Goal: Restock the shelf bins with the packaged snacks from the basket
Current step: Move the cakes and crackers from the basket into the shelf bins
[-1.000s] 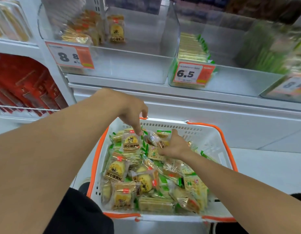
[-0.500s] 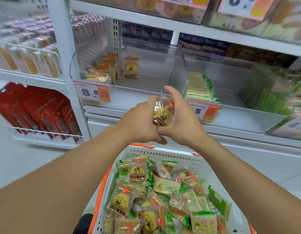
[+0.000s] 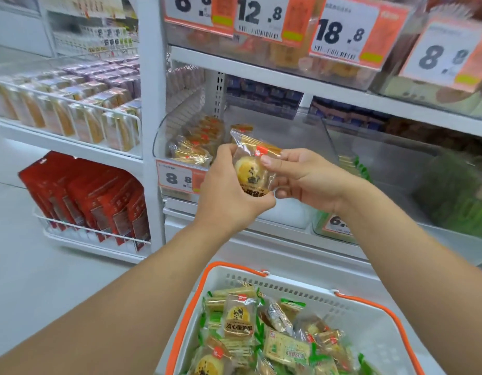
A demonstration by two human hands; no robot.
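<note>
Both hands are gripping one pastry packet (image 3: 252, 169) in front of the clear bin (image 3: 288, 136). The left hand (image 3: 229, 190) is curling round the packet's left and lower edge, and its thumb is hiding the end of the black printed band. The right hand (image 3: 306, 177) is pinching the packet's right side, thumb on the gold strip near the red tab; its lower fingers are tucking behind the wrapper and cannot be followed. The packet is standing nearly upright, tilted a little, at about 12 o'clock from the basket (image 3: 369, 320).

The bin is holding a few like packets (image 3: 192, 150) at its 9 o'clock side, blurred and partly behind the left hand. Its price tag (image 3: 180, 177) is half covered by that hand. At 3 o'clock of the hands, a second bin (image 3: 424, 185) is showing green packs, smeared by motion; its tag is mostly hidden by the right wrist.

The basket, white with an orange rim, is lying at 6 o'clock, cut off by the lower edge, and is holding mixed yellow and green packets (image 3: 240, 319). Red packs (image 3: 99, 201) are standing at 9 o'clock in a wire rack.
</note>
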